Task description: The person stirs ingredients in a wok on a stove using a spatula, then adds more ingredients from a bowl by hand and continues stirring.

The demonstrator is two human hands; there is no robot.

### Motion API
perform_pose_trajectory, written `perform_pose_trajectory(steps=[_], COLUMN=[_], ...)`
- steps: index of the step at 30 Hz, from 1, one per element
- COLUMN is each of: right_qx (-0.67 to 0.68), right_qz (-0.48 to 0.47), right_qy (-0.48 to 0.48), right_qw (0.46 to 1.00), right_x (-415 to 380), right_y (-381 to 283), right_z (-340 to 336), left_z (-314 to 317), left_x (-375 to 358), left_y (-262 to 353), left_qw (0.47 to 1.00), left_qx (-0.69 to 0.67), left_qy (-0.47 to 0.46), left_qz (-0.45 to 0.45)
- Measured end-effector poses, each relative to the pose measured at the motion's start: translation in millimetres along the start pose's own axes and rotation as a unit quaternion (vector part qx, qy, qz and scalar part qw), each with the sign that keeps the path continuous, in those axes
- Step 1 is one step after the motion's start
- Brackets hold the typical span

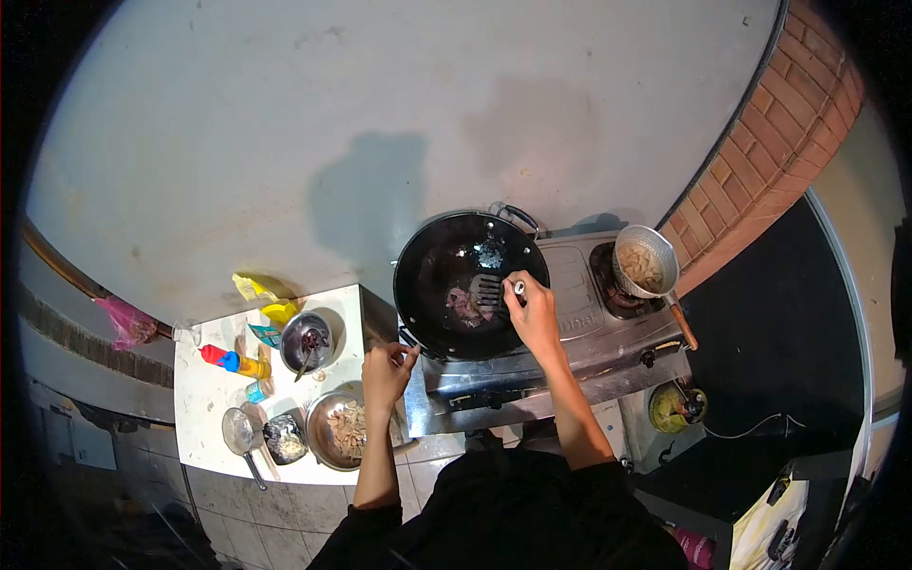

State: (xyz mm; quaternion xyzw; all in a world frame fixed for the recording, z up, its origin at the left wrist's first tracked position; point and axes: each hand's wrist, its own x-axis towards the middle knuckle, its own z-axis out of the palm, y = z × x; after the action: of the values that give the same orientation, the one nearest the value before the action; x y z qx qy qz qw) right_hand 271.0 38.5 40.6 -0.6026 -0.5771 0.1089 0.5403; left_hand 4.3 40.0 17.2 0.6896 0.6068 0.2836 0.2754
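A black wok (427, 256) sits on the left burner of the steel gas stove, with dark reddish-purple pieces of food (465, 309) low in its middle. My right hand (535, 313) is closed around the handle of a slotted spatula (489, 293), whose head is down among those pieces. At the wok's near-left side, my left hand (385, 372) has its fingers closed at the wok's side handle (408, 337), which they partly hide. The far handle (519, 218) points toward the wall.
On the right burner stands a wooden-handled saucepan (646, 233) with pale pieces inside. The white table (214, 380) at left carries a steel bowl with a spoon (306, 342), a pan of sliced food (347, 432), a strainer (242, 432) and sauce bottles (249, 366). A wall rises behind.
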Motion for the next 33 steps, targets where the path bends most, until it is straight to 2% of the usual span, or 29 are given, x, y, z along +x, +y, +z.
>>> perform_pose_trajectory(steps=[12,14,20,26,33], right_qx=[0.049,0.064,0.103,0.108,0.076], right_qz=[0.011,0.070,0.113,0.077,0.083], right_qy=[0.044,0.050,0.075,0.062,0.053], right_qw=[0.998,0.994,0.985,0.989,0.992], right_x=[2.4,0.4,0.9,3.1,4.0], right_y=[23.4,31.3,38.7,35.5,26.6], right_z=[11.8,12.1,3.6,-5.6,-10.3], left_z=[-3.6,-3.3,-8.9,-8.2,-7.9], left_x=[-1.7,-1.4,-0.8,1.0,0.1], left_y=[7.8,5.9,14.4,13.6,12.8], left_qw=[1.000,1.000,0.999,0.999,0.999], left_qx=[0.021,0.020,0.026,0.034,0.031], left_qy=[0.004,0.009,-0.011,-0.005,0.003], left_qz=[0.009,0.016,-0.015,-0.007,-0.011])
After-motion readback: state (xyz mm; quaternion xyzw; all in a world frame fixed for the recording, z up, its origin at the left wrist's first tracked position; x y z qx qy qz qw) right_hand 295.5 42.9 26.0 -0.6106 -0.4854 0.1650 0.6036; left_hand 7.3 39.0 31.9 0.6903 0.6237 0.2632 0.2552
